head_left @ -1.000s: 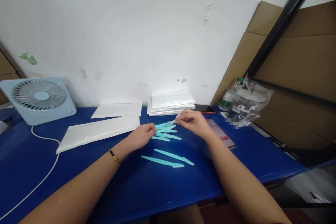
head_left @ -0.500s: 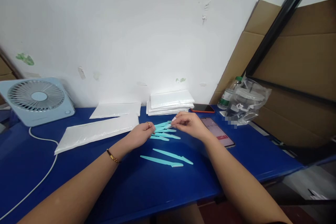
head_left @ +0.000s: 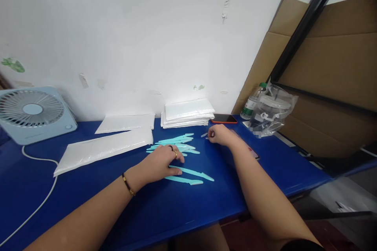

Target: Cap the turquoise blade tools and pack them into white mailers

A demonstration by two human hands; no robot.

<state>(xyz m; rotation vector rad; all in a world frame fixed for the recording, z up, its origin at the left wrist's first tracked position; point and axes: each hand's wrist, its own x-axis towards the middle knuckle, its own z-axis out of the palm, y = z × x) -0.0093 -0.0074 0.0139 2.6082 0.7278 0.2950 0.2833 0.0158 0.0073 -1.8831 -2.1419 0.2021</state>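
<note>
At frame centre, the left hand (head_left: 160, 162) arches, loosely spread, over turquoise eyebrow razors (head_left: 193, 172), perhaps aligned for easy reach. The right hand (head_left: 219, 135) curls near pale slivers (head_left: 204, 135), grip unclear.

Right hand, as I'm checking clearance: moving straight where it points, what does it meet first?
Probably the small pale piece by the right hand, unless already held; then the turquoise tools. Height is unclear.

Turquoise tools (head_left: 191, 171): smooth plastic. Tabletop (head_left: 206, 208): smooth, slight sheen. White packets (head_left: 103, 150): glossy, film-like plastic. Fan (head_left: 32, 109): satin plastic. Bag (head_left: 273, 115): clear, crinkled plastic. Cardboard panel (head_left: 338, 51): matt, creased. Wall (head_left: 147, 39): matt, peeling spots.
</note>
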